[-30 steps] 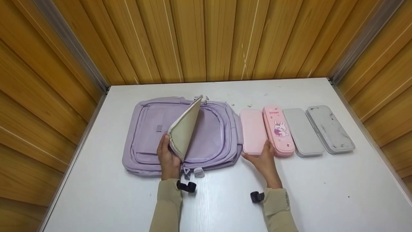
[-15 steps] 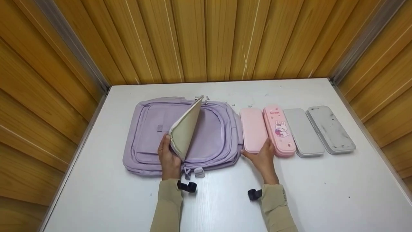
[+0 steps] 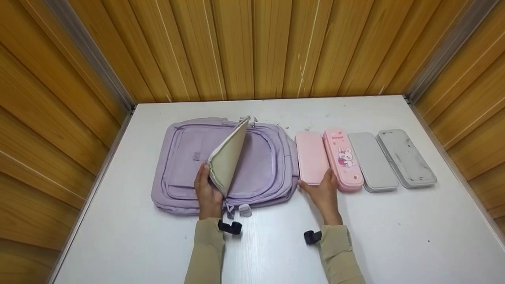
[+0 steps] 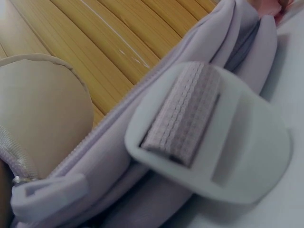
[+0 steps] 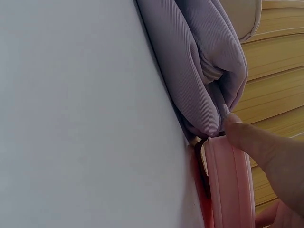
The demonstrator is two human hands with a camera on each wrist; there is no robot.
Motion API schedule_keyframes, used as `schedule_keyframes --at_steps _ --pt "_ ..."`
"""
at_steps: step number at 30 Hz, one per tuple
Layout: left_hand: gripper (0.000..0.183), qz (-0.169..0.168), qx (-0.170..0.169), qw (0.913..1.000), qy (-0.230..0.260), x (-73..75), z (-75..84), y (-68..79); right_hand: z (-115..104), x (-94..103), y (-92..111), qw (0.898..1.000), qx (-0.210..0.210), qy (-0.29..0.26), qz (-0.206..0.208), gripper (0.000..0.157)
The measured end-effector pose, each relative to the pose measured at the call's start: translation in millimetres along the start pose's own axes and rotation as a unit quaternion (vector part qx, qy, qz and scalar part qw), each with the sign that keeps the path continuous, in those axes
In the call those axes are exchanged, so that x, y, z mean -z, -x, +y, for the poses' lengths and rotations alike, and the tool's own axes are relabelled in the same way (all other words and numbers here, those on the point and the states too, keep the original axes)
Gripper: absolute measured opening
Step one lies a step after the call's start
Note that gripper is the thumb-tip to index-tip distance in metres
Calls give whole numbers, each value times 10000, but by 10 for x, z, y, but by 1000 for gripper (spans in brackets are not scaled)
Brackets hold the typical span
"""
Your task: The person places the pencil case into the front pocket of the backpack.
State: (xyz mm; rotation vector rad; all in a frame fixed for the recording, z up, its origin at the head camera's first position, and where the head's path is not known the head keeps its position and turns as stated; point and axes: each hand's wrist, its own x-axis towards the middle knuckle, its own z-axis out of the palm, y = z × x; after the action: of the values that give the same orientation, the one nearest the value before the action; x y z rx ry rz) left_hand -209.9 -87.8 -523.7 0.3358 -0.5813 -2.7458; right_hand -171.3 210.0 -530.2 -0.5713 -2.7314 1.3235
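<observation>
A lilac backpack [image 3: 185,157] lies on the table with its front compartment unzipped. My left hand [image 3: 209,193] holds the raised flap [image 3: 229,161], its beige lining facing right, with the thumb over the edge. Just right of the bag lies a plain pink pencil case [image 3: 311,157]. My right hand [image 3: 324,195] grips its near end, thumb at the left corner and fingers at the right side. In the right wrist view the thumb [image 5: 251,142] presses the case's corner beside the bag. A pink rabbit pencil case [image 3: 343,161] lies right of that hand.
A plain grey case [image 3: 373,161] and a smudged grey case [image 3: 406,157] lie farther right in the row. A pale strap buckle [image 4: 251,152] and a zipper pull [image 4: 47,197] hang at the bag's near side. Wood-patterned walls [image 3: 268,47] enclose the white table [image 3: 272,252].
The plain pink case's near edge has shifted slightly away from me, with my right hand moving a little the same way. My left hand and the flap stay put.
</observation>
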Motion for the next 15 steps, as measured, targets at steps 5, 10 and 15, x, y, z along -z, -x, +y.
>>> schedule_keyframes --at_steps 5,10,15 --pt "21 -113 16 9999 6 11 -2 4 12 0 6 9998 143 19 144 112" --pt "24 -107 19 9999 -52 10 -3 7 16 17 9 9991 224 99 354 106" --pt "26 -72 35 9999 -96 -2 3 -1 -19 42 35 9976 369 123 572 102"
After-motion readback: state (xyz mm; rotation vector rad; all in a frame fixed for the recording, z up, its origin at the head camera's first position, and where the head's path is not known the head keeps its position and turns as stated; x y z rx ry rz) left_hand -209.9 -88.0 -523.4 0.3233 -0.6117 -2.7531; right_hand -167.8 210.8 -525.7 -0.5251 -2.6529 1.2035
